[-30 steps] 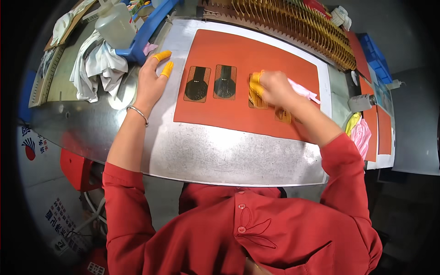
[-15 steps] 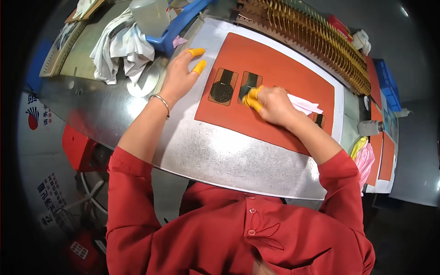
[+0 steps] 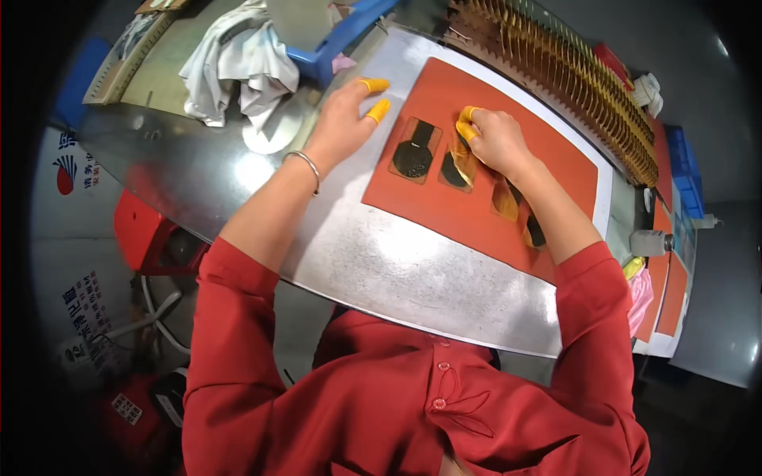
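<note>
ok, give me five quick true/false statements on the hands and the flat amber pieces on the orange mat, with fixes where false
1. The left hand rests flat at the edge of the orange mat. True.
2. The right hand presses on the leftmost amber piece. False: it is on the second amber piece; the leftmost lies untouched.
3. Both hands wear yellow finger cots. True.
4. The wrist bangle is on the right arm. False: left wrist.
5. The white cloth lies on the mat. False: it lies off the mat, on the bench, beyond the left hand.
</note>
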